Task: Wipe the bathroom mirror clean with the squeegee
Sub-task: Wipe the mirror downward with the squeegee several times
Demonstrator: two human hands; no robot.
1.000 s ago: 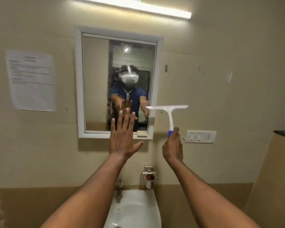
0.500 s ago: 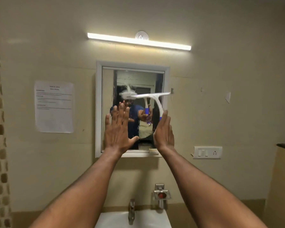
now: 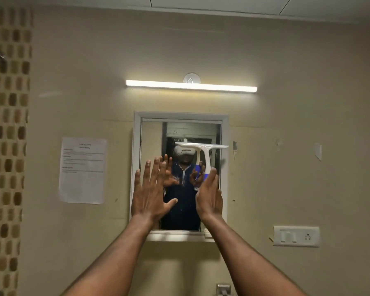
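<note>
A white-framed mirror point(image 3: 152, 142) hangs on the beige wall straight ahead, with smears on its glass. My right hand point(image 3: 208, 195) grips the blue handle of a white squeegee point(image 3: 203, 147). Its blade lies level across the upper right part of the glass, the right end reaching over the frame. My left hand point(image 3: 151, 193) is raised flat with fingers spread in front of the lower left of the mirror; whether it touches the glass I cannot tell. The reflection shows a person with both hands raised.
A lit tube light point(image 3: 191, 86) runs above the mirror. A printed paper sheet point(image 3: 82, 169) is stuck on the wall at left, a switch and socket plate point(image 3: 296, 236) at lower right. Mosaic tiles point(image 3: 6, 146) line the far left. A metal fitting point(image 3: 223, 289) shows at the bottom edge.
The view has tilted upward, so the basin dropped out of sight. My right hand has carried the squeegee from beside the mirror onto the glass and slightly right. My left hand stayed raised, fingers spread.
</note>
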